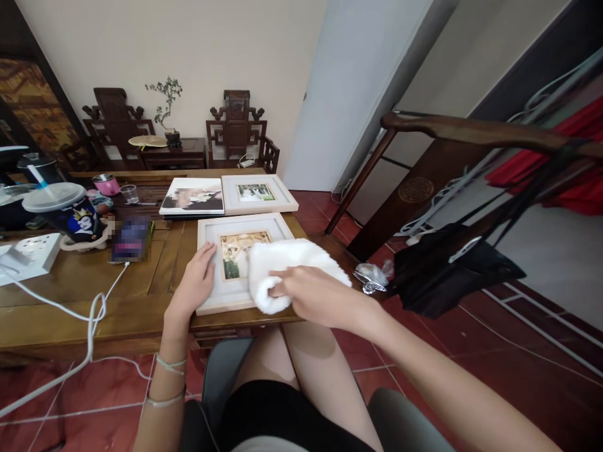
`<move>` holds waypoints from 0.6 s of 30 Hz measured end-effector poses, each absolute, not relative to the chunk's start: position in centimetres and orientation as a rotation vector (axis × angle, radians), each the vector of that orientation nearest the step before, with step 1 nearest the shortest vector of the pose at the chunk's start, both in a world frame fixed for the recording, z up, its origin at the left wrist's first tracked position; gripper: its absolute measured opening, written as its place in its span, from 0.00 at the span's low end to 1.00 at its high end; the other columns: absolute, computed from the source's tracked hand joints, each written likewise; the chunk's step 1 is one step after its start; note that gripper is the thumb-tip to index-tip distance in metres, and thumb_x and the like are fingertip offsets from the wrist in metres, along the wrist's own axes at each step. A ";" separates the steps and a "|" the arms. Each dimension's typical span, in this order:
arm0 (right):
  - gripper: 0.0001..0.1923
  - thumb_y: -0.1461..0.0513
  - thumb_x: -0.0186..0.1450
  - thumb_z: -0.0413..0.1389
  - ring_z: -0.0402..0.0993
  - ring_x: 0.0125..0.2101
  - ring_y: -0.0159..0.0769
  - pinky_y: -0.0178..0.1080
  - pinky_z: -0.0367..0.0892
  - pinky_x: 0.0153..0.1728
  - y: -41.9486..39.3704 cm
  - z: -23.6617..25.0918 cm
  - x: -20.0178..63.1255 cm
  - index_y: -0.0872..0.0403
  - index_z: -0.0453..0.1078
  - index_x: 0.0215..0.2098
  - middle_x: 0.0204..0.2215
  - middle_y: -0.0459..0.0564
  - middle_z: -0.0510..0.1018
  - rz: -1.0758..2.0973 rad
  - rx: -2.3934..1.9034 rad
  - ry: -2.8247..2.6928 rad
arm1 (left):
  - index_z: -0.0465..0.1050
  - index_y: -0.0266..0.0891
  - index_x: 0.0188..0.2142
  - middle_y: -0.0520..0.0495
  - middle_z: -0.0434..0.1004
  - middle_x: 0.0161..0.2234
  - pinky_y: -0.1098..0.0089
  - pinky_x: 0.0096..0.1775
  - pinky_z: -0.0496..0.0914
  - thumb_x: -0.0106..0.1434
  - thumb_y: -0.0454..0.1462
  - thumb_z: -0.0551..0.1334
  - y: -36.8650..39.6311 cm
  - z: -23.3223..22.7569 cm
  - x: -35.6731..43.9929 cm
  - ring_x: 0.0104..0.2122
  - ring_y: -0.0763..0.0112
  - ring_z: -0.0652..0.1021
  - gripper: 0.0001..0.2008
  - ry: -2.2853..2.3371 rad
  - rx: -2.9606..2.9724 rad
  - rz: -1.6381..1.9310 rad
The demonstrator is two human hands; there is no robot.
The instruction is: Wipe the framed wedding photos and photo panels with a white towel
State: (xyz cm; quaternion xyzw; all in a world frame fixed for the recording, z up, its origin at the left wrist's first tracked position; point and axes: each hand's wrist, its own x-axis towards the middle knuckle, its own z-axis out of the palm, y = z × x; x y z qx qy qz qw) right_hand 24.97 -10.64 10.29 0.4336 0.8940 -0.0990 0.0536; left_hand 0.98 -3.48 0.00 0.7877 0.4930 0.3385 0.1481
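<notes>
A white-framed photo (211,233) lies flat near the front edge of the wooden table (70,282). My left hand (194,282) rests flat on the frame's left side, fingers spread. My right hand (315,294) grips a fluffy white cloth (287,260) that lies over the frame's right half and covers part of the picture. Behind it lie a second white frame (259,194) and a frameless photo print (192,196), side by side.
On the table's left stand a lidded dark cup (66,213), a phone (129,238) on a white cable, a white power strip (28,254) and a pink cup (107,184). A dark wooden rack with a black bag (452,263) stands right. Carved chairs line the far wall.
</notes>
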 end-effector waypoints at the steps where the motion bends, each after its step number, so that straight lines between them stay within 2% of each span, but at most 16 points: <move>1: 0.29 0.77 0.50 0.46 0.75 0.45 0.44 0.37 0.63 0.42 -10.5 10.6 25.8 0.54 0.78 0.42 0.41 0.55 0.81 -0.326 1.367 2.663 | 0.65 0.28 0.57 0.35 0.63 0.61 0.57 0.63 0.54 0.66 0.36 0.47 -3.5 0.0 1.0 0.62 0.61 0.62 0.23 1.416 2.261 0.968; 6: 0.30 0.77 0.50 0.46 0.75 0.42 0.41 0.35 0.63 0.40 -9.8 11.2 27.2 0.51 0.78 0.42 0.42 0.48 0.81 -0.392 1.413 2.633 | 0.67 0.28 0.55 0.35 0.65 0.59 0.56 0.63 0.54 0.66 0.36 0.47 -3.5 0.0 1.1 0.63 0.60 0.61 0.22 1.435 2.251 0.953; 10: 0.26 0.77 0.51 0.47 0.75 0.43 0.43 0.36 0.63 0.40 -9.6 10.1 23.9 0.54 0.78 0.40 0.38 0.55 0.81 -0.321 1.238 2.756 | 0.68 0.27 0.54 0.34 0.67 0.58 0.56 0.63 0.54 0.66 0.37 0.48 -3.4 0.1 1.2 0.63 0.59 0.61 0.22 1.442 2.264 0.935; 15: 0.25 0.75 0.53 0.47 0.74 0.44 0.44 0.39 0.64 0.42 -9.5 8.1 20.0 0.56 0.76 0.44 0.50 0.60 0.75 -0.232 1.094 3.033 | 0.68 0.32 0.55 0.37 0.66 0.59 0.54 0.62 0.54 0.66 0.37 0.47 -3.2 0.1 1.0 0.63 0.59 0.60 0.22 1.393 2.252 0.940; 18: 0.27 0.76 0.52 0.47 0.74 0.46 0.44 0.40 0.65 0.43 -10.1 8.2 20.9 0.55 0.77 0.43 0.51 0.60 0.74 -0.214 1.179 2.993 | 0.68 0.33 0.55 0.38 0.66 0.59 0.53 0.62 0.54 0.66 0.38 0.48 -3.1 0.0 0.8 0.63 0.58 0.60 0.22 1.398 2.258 0.929</move>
